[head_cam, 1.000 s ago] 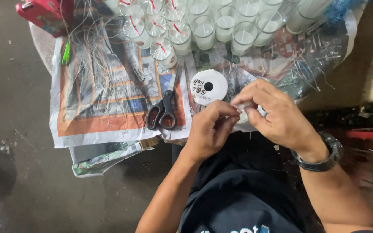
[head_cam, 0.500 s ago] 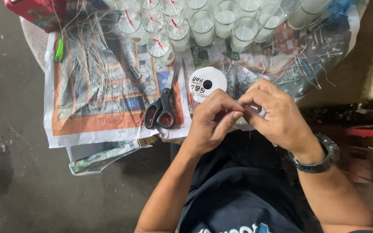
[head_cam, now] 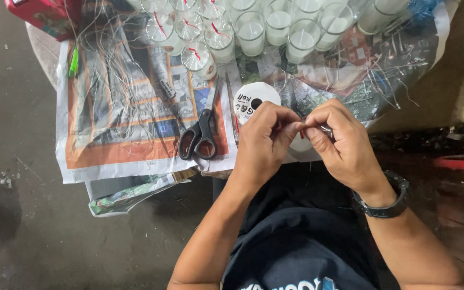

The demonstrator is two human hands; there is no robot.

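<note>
Grip: I see both the left hand (head_cam: 264, 140) and right hand (head_cam: 342, 142) pinching a short red strip (head_cam: 302, 133) at frame centre, between meeting fingertips, axis roughly vertical; tape roll (head_cam: 251, 99) just above-left.

Soft, even daylight falls from about twelve o'clock, brightest on the glass cups (head_cam: 275, 24) with mild glare, while the floor (head_cam: 17, 225) at eight o'clock stays dim and the picture's edges blur and bend slightly.
</note>
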